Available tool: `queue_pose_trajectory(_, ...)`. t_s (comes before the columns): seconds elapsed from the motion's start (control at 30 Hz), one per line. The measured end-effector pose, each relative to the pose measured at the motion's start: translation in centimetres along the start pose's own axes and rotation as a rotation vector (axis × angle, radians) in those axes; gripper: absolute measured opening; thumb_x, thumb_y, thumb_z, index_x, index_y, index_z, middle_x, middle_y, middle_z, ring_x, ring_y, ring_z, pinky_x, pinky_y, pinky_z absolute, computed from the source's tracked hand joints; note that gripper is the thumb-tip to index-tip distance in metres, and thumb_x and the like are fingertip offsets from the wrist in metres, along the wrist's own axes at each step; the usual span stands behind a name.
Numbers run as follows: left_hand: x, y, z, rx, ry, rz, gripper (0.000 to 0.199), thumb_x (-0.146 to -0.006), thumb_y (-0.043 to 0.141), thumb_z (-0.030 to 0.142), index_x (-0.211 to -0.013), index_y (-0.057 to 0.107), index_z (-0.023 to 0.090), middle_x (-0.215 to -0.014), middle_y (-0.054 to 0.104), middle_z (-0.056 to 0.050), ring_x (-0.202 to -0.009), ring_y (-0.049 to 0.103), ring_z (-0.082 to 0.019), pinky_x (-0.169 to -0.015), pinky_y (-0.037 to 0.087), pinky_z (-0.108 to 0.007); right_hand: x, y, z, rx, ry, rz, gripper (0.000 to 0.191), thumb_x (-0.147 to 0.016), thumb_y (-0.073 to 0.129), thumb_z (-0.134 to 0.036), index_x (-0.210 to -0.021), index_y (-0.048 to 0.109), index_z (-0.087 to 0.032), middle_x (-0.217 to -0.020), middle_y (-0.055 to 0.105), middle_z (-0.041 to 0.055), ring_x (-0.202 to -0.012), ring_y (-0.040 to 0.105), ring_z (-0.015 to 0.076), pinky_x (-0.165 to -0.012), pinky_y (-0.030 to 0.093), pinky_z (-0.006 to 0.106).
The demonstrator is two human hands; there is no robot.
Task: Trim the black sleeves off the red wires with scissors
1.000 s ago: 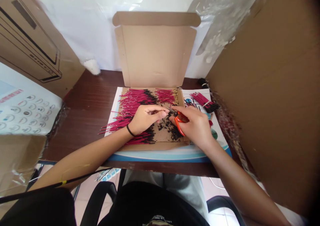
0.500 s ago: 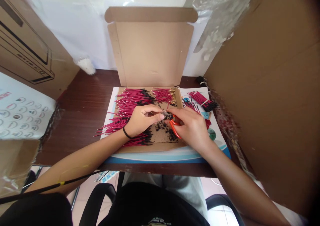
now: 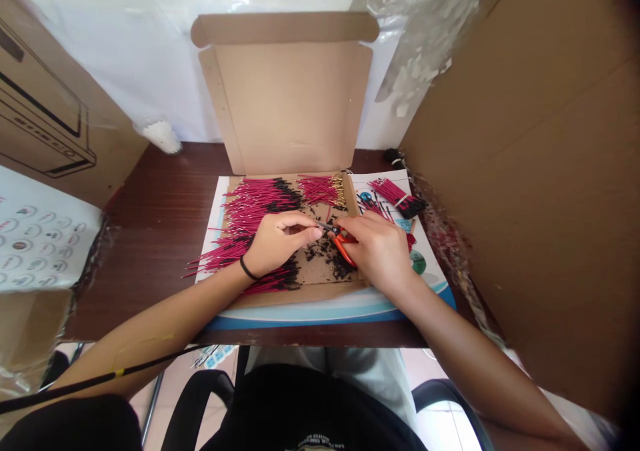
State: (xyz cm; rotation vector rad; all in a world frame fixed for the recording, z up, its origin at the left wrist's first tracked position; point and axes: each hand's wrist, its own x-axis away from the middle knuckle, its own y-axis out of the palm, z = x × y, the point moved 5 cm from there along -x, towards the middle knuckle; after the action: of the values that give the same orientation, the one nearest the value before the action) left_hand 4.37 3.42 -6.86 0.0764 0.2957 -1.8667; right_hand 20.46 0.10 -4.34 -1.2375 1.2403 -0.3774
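Observation:
My right hand [image 3: 383, 251] is closed round a pair of wire cutters [image 3: 344, 246] with orange handles. Their dark metal jaws point left and meet the fingertips of my left hand [image 3: 280, 241]. Thumb and forefinger of that hand are pinched together; what they hold is too small to make out. Both hands are over an open cardboard box [image 3: 320, 279]. A thick pile of red wires with black ends [image 3: 260, 198] fills its left side, partly under my left hand. Red wires with gold-coloured tips [image 3: 320, 190] lie at the back right. Black scraps [image 3: 343, 266] litter the bottom.
The box's lid [image 3: 290, 104] stands upright behind. To the right lie a banded bundle of red and black wires [image 3: 397, 196] and a green round piece [image 3: 417, 261]. Large cardboard [image 3: 525, 171] walls the right side; a printed carton [image 3: 45, 118] stands left on the brown table [image 3: 145, 238].
The whole view has shifted slightly, so things sit a little further left. The cutters' jaws show more plainly beside my left fingertips. Both hands keep their grips.

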Motion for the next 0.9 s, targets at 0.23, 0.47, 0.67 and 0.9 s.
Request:
queue_pose_trajectory(0.23, -0.2, -0.4, -1.2, 0.224, -0.031, 0.078, 0.026, -0.084, 0.064, 0.039, -0.096, 0.063, 0.015, -0.081, 0.076, -0.008, -0.052, 0.059, -0.008, -0.051, 0.051, -0.021, -0.3, -0.1, 1.7, -0.142, 0.234, 0.09, 0.022, -0.085, 0.062, -0.031, -0.099, 0.074, -0.019, -0.078, 0.074, 0.0059, -0.068, 0.065, 0.0167, -0.066, 0.048, 0.025)
queue_pose_trajectory(0.47, -0.2, -0.2, -0.8, 0.338, -0.037, 0.025, 0.027, -0.082, 0.067, 0.039, -0.088, 0.053, 0.017, -0.071, 0.073, -0.004, -0.055, 0.063, -0.01, -0.05, 0.051, -0.02, -0.5, 0.0, 0.3, -0.535, 0.194, 0.073, 0.027, -0.078, 0.069, -0.027, -0.105, 0.072, -0.021, -0.093, 0.074, 0.0043, -0.075, 0.066, 0.0148, -0.07, 0.052, 0.025)
queue_pose_trajectory(0.67, 0.2, -0.1, 0.6, 0.178, -0.034, -0.011, 0.029, -0.076, 0.072, 0.042, -0.079, 0.06, 0.015, -0.067, 0.069, -0.003, -0.052, 0.064, -0.011, -0.052, 0.054, -0.022, -0.3, 0.9, -0.6, -0.75, 0.229, 0.002, 0.028, -0.077, 0.069, -0.025, -0.105, 0.071, -0.019, -0.094, 0.073, 0.0045, -0.081, 0.066, 0.0148, -0.076, 0.051, 0.026)
queue_pose_trajectory(0.9, -0.8, -3.4, 0.9, 0.084, -0.041, 0.285, 0.03, -0.079, 0.067, 0.044, -0.077, 0.066, 0.014, -0.078, 0.074, -0.007, -0.057, 0.063, -0.01, -0.056, 0.054, -0.023, -0.5, -0.3, 0.8, -0.617, 0.233, 0.022, 0.028, -0.08, 0.063, -0.022, -0.107, 0.072, -0.019, -0.092, 0.074, 0.0043, -0.071, 0.063, 0.0126, -0.069, 0.05, 0.023)
